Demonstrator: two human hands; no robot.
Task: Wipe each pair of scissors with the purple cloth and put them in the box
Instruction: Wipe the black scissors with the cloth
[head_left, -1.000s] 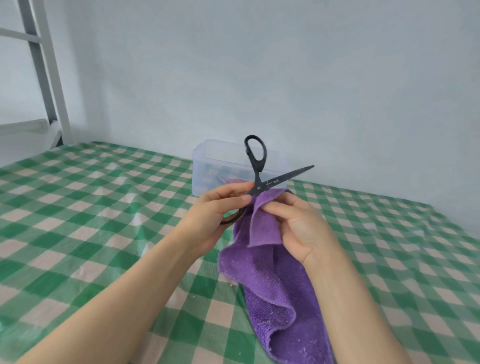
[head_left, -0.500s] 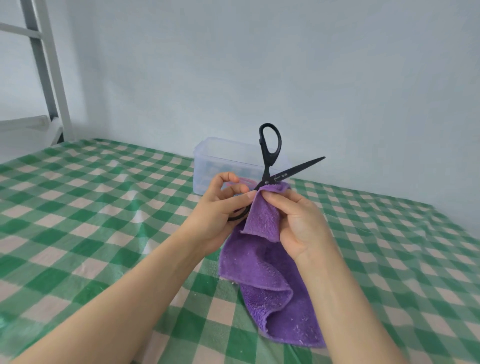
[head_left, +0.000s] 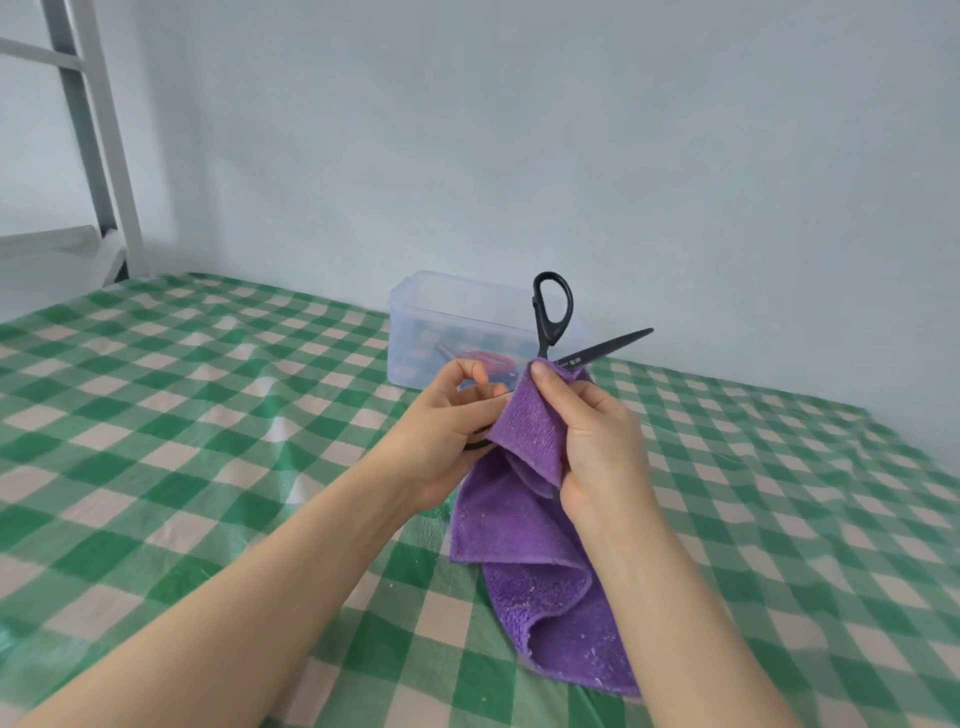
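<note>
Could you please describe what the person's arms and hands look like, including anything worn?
The left forearm and right forearm are bare, no sleeves in view. The left hand and right hand show no gloves, rings, watch or bracelet.

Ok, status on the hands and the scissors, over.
Left hand grips black scissors by lower handle. Right hand pinches purple cloth onto them. Box behind, nothing between.
</note>
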